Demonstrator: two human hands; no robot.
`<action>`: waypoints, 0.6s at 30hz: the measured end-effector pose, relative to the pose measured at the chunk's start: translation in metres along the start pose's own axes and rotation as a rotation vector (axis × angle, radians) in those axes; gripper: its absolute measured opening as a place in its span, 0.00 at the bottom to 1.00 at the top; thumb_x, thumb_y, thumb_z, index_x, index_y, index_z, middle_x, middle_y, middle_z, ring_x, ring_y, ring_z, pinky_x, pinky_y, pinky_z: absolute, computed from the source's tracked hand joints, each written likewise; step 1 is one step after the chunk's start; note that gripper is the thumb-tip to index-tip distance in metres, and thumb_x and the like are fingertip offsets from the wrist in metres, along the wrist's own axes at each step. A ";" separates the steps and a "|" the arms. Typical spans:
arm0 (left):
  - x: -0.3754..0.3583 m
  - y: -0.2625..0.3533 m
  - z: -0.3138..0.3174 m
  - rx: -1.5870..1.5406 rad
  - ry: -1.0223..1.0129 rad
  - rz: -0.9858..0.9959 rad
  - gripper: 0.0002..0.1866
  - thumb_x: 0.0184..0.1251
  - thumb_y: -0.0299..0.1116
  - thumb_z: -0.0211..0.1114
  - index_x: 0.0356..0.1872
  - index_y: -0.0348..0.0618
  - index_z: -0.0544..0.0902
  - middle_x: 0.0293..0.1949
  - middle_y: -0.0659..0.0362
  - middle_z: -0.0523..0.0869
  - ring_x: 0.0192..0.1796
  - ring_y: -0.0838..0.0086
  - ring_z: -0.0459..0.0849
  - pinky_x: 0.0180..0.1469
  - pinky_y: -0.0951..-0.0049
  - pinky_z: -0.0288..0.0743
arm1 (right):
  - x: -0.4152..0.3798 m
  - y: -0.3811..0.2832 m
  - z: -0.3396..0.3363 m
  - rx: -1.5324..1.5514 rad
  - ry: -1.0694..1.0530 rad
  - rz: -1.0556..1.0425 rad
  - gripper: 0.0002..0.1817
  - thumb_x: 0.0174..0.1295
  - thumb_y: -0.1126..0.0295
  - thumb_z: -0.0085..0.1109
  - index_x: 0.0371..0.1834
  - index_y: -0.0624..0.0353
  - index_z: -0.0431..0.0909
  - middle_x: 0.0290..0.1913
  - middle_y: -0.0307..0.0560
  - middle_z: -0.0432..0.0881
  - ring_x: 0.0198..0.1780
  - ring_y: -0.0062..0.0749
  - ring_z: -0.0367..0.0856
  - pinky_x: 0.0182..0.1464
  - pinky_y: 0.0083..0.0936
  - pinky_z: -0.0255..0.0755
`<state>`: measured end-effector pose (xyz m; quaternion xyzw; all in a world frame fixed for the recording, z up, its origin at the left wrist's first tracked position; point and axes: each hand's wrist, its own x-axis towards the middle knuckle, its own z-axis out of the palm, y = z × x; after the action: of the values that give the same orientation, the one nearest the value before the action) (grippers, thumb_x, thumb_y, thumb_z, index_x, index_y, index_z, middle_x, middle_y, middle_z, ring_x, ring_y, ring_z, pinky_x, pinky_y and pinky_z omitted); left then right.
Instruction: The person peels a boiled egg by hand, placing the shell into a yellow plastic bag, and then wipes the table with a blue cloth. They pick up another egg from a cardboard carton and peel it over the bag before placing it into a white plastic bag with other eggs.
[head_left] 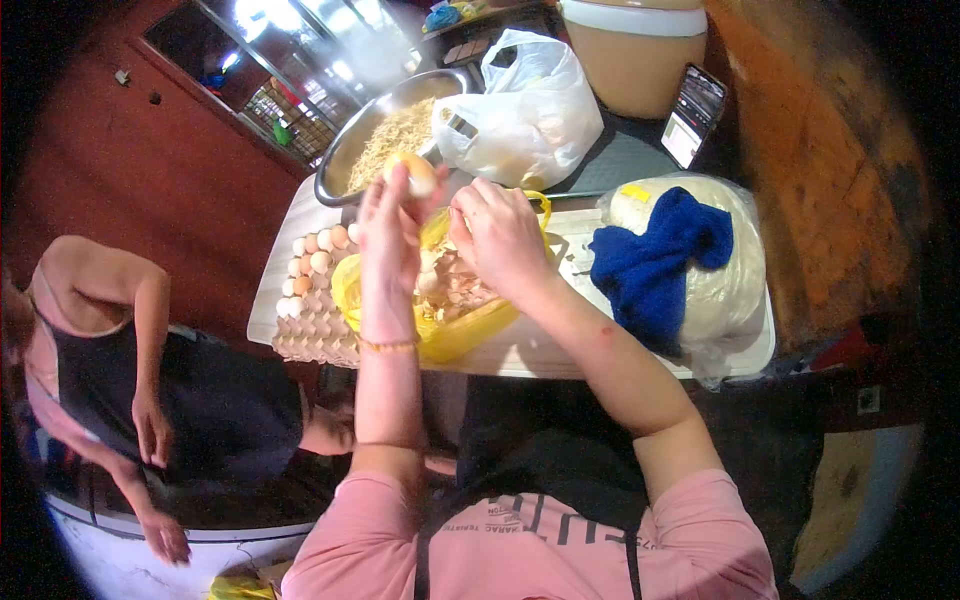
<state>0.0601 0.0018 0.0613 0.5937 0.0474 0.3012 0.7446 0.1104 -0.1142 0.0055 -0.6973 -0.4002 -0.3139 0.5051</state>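
Note:
My left hand (392, 212) is raised over the table with its fingers closed around an egg (412, 172). The egg looks brown on top and white lower down. My right hand (495, 228) is beside it, fingers curled and pinched; whatever they may hold is hidden. Below both hands lies an open yellow plastic bag (455, 338) with broken eggshells (463, 285) in it. A cardboard egg tray (312, 337), partly filled with brown and white eggs (320, 262), sits left of the bag.
Behind stand a metal basin (333, 165) of straw-like material, a white plastic bag (520, 125) and a propped phone (695, 115). At right, a blue cloth (660, 260) lies on a large clear bag (738, 270) of pale contents. Another person (150, 385) is at left.

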 end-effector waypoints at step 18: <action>0.274 -0.098 0.102 1.341 -0.251 0.416 0.33 0.51 0.45 0.73 0.53 0.33 0.73 0.43 0.39 0.84 0.49 0.47 0.81 0.53 0.57 0.74 | -0.032 -0.006 0.023 -0.473 -0.538 -0.121 0.24 0.60 0.64 0.50 0.60 0.60 0.70 0.63 0.53 0.68 0.64 0.46 0.64 0.62 0.52 0.58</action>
<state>0.3651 0.0420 0.0796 0.9509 0.0221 0.2723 0.1458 0.0907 -0.0986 -0.0254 -0.8274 -0.4759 -0.2324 0.1870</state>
